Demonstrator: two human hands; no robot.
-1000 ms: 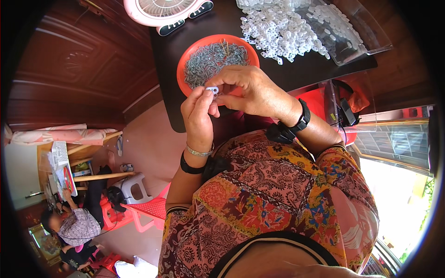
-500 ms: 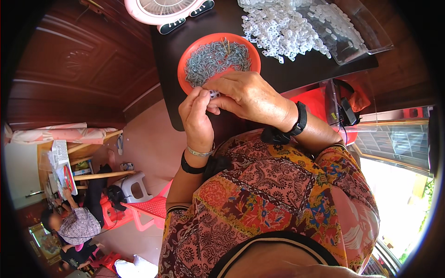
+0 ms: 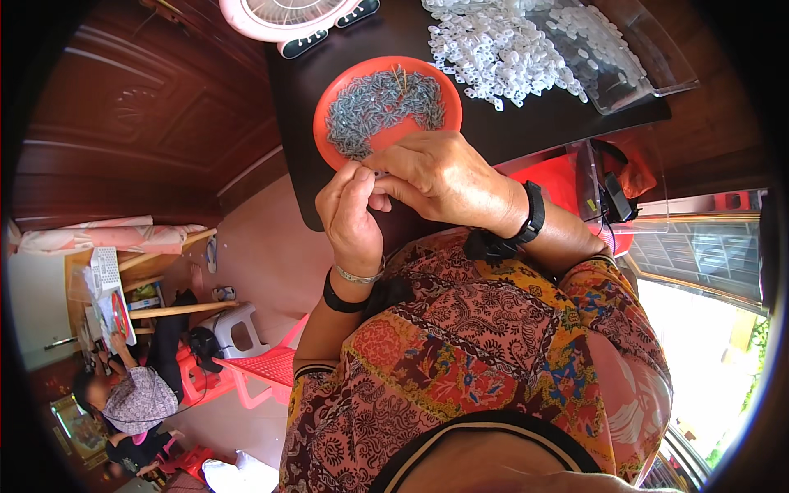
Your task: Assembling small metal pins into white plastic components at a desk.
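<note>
My left hand point(image 3: 352, 209) and my right hand point(image 3: 440, 171) meet at the near rim of an orange-red plastic basin point(image 3: 454, 107). Between the fingertips, a small white plastic piece point(image 3: 380, 174) is almost wholly covered. The left thumb and fingers close around it. My right thumb and forefinger are pinched together against it, and whatever they grip is hidden. Many grey metal screws point(image 3: 362, 115) lie in the basin, with a few thin yellow sticks or strips point(image 3: 400, 79) among them. Loose white plastic pieces with holes point(image 3: 501, 62) are heaped at the far right.
The black table point(image 3: 300, 156) carries a clear plastic tray point(image 3: 649, 82) of more white pieces and a pink fan point(image 3: 288, 18). Below its right edge sit a red container point(image 3: 559, 185) and a clear box point(image 3: 588, 181). Another person point(image 3: 144, 398) is beyond red chairs point(image 3: 267, 370) at left.
The white piece, with dark holes showing before, is now mostly covered by my fingers. Both hands have shifted slightly toward me. The basin has barely moved.
</note>
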